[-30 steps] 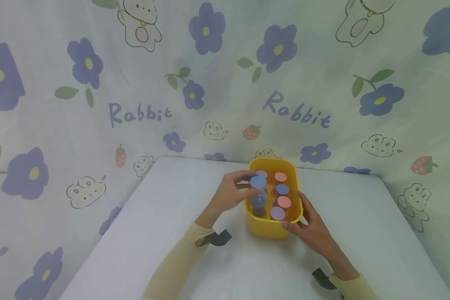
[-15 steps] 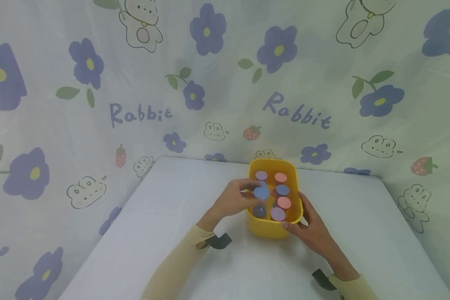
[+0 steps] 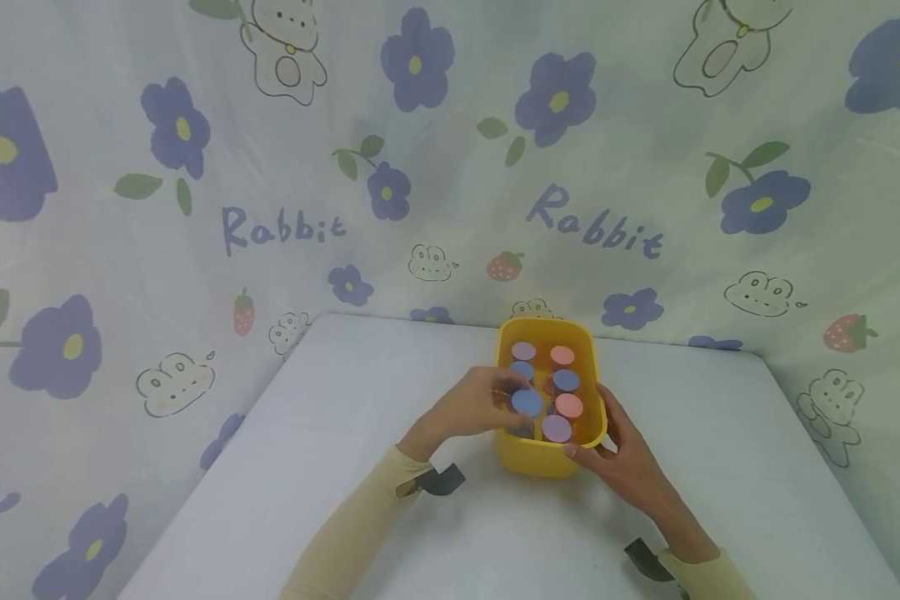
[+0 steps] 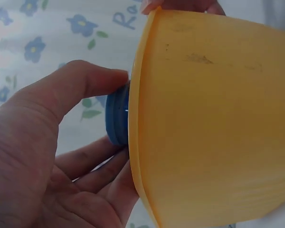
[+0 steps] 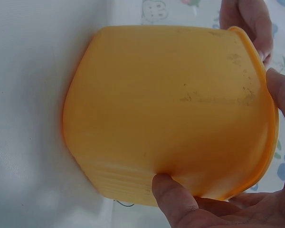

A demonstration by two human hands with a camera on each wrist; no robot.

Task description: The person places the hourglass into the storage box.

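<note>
A yellow plastic bin stands on the white table, holding several small bottles with round caps. My left hand reaches over its left rim and pinches a blue-capped bottle between thumb and fingers, at the near left of the bin. In the left wrist view the blue cap pokes out past the rim, while the bottle's lower part is hidden by the bin wall. At the near right corner my right hand grips the bin, its thumb at the front rim and fingers along the right wall.
Inside the bin, a pink cap, a blue cap, another pink cap and a purple cap line the right side. A purple cap and a blue cap sit far left. Behind hangs a flowered curtain.
My left hand has brought the blue-capped bottle toward the near end of the bin and lower, uncovering the caps at the far left. The right hand and the bin have stayed put.
</note>
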